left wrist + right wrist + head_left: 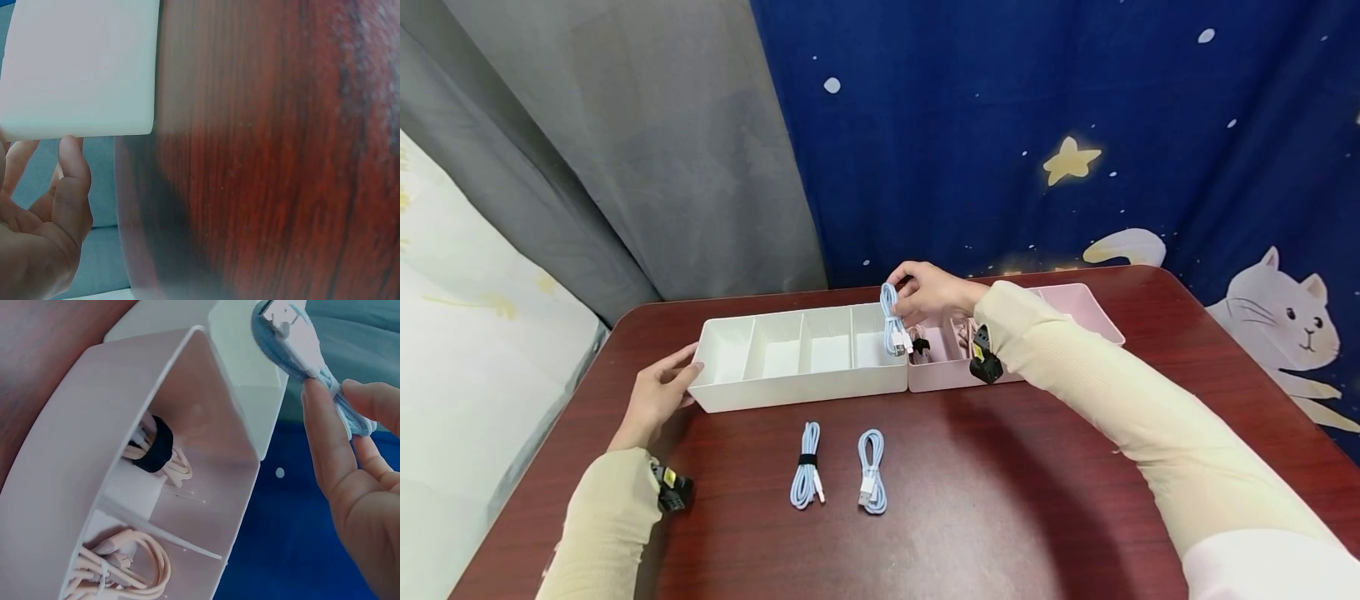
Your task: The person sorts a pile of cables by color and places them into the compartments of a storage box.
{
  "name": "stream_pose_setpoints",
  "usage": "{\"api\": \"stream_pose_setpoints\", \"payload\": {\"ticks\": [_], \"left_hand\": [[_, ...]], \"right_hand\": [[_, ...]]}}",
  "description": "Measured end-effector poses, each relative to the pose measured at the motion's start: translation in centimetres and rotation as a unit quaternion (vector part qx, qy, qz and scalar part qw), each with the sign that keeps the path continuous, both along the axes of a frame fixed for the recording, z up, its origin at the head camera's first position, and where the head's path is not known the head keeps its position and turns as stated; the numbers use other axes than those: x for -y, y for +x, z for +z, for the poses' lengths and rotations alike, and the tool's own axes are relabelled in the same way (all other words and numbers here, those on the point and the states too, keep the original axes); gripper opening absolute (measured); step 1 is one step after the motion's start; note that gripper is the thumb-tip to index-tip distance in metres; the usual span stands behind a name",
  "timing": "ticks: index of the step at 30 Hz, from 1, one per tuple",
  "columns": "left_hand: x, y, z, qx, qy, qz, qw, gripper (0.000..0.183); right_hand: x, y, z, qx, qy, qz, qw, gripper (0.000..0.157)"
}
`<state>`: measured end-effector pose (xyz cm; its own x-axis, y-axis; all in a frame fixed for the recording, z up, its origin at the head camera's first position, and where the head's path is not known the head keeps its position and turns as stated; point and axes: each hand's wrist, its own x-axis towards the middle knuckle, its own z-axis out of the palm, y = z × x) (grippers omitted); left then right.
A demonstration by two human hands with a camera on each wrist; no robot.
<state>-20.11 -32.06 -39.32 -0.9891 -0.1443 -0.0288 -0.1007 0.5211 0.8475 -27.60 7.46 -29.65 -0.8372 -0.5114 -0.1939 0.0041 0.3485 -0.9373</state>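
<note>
My right hand (931,293) pinches a coiled light-blue charging cable (891,321) with white plugs, held above the right-end compartment of a white divided box (797,387). In the right wrist view, thumb and fingers grip the coil (300,350) near its tie. My left hand (662,387) touches the left end of the white box, its thumb near the rim; in the left wrist view its fingers (74,165) meet the box's end. Two more coiled blue cables lie on the table: one with a black strap (807,467), the other with a white tie (872,473).
A pink divided box (1090,312) adjoins the white box's right end. It holds a pink cable with a black strap (153,447) and another coiled pink cable (125,569) in separate compartments. The dark red wooden table (970,517) has curtains behind it.
</note>
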Motion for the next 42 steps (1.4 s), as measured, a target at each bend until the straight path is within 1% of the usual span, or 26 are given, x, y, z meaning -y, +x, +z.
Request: {"api": "stream_pose_setpoints", "payload": {"ticks": [5,7,9,12,16,19,25,30,37,42], "left_hand": [[-0.1,0.0,0.2,-0.004,0.002,-0.003,1.0,0.057],[-0.8,0.6,1.2,0.003,-0.004,-0.002,1.0,0.055],[-0.8,0.6,1.1,0.004,-0.007,0.0,1.0,0.056],[-0.9,0.5,0.9,0.011,0.004,0.027,0.9996,0.053],[-0.9,0.6,0.9,0.009,0.003,0.026,0.9996,0.053],[-0.8,0.6,1.1,0.002,-0.011,0.004,0.9999,0.055],[-0.9,0.7,1.2,0.008,-0.005,0.013,0.9999,0.053],[-0.8,0.7,1.2,0.003,-0.006,0.004,1.0,0.053],[-0.8,0.8,1.2,0.006,-0.008,0.002,0.9999,0.054],[-0.8,0.8,1.2,0.012,-0.009,0.003,0.9999,0.055]], "right_hand": [[0.2,-0.5,-0.3,0.005,-0.026,-0.032,0.999,0.042],[0.3,-0.6,-0.5,0.006,-0.027,-0.042,0.999,0.043],[0.4,-0.6,-0.6,0.007,-0.027,-0.049,0.998,0.043],[0.4,-0.7,-0.9,0.004,-0.023,-0.055,0.998,0.042],[0.5,-0.8,-1.3,0.001,-0.016,-0.06,0.998,0.041],[0.6,-0.8,-1.5,0.0,-0.014,-0.06,0.998,0.041],[1.0,-0.8,-1.6,0.007,-0.005,-0.054,0.999,0.041],[1.6,-0.6,-1.7,0.016,-0.01,-0.053,0.998,0.041],[2.5,-0.4,-2.3,-0.004,0.008,-0.054,0.998,0.039],[2.9,-0.2,-2.7,-0.009,0.019,-0.06,0.998,0.038]]}}
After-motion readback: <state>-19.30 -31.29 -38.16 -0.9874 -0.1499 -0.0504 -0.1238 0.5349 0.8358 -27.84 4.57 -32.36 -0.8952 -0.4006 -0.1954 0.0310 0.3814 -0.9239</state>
